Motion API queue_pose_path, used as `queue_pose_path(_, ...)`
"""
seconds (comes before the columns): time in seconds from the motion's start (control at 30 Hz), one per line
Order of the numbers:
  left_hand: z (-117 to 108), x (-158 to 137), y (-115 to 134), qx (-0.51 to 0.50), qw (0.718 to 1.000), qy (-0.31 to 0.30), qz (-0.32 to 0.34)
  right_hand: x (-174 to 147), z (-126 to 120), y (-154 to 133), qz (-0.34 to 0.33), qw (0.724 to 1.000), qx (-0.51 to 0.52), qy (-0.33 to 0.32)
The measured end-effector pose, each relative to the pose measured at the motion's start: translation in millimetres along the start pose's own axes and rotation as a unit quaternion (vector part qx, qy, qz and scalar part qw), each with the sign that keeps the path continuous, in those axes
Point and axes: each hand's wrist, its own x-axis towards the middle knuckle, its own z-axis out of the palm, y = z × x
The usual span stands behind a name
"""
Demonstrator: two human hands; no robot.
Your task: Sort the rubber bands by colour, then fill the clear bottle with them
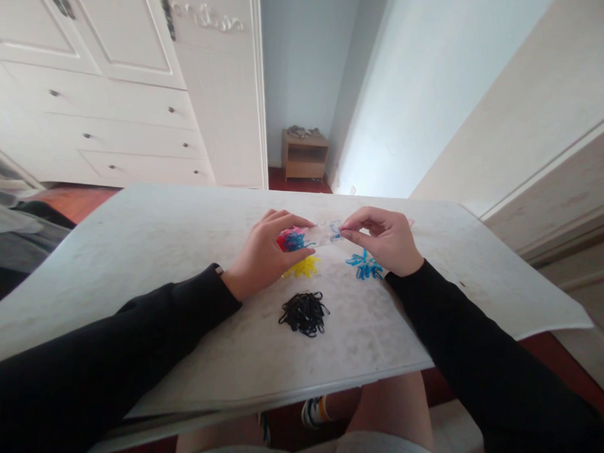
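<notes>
Above the table, my left hand is wrapped round the left part of a clear plastic case. Red and dark blue small rubber bands show at its left, partly behind my fingers. At the case's right end, the thumb and forefinger of my right hand are pinched together on it, beside a few blue bits. Yellow rubber bands lie just below my left thumb. Light blue rubber bands form a pile under my right hand. Nearer to me is a heap of black rubber bands.
The piles lie on a white table with smudged marks. My legs are under its near edge. Beyond it stand a white wardrobe with drawers and a small wooden nightstand. Dark and grey fabric lies at the left.
</notes>
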Motion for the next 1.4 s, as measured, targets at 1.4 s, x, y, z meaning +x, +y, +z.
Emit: queue_pose_path(1.4,3.7,2.9,-6.0,-0.118,0.984,0.131,-0.022,7.6,-27.3,3.0,-0.046,0.981,-0.176,0.061)
